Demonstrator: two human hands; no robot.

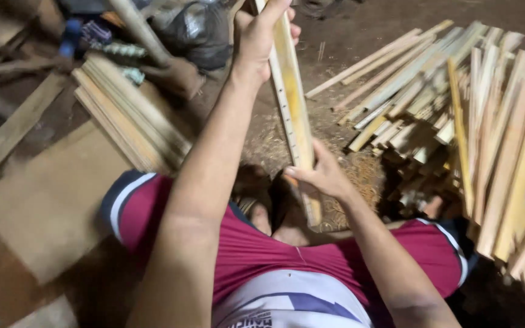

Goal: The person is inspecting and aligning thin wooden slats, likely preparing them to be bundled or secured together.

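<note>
A long pale wooden slat [291,103] with a yellowish face stands nearly upright in front of me. My left hand [259,36] grips it near the top edge of the view. My right hand [320,173] holds its lower part between thumb and fingers. The slat's bottom end reaches down towards my feet [262,209], which rest on sawdust. I sit with maroon shorts [256,249] on my knees.
A big loose heap of wooden slats [487,121] lies at the right. A neat stack of slats [126,118] lies at the left on a flat board [44,194]. Dark bags [195,30] and planks sit at the back left. Sawdust covers the ground ahead.
</note>
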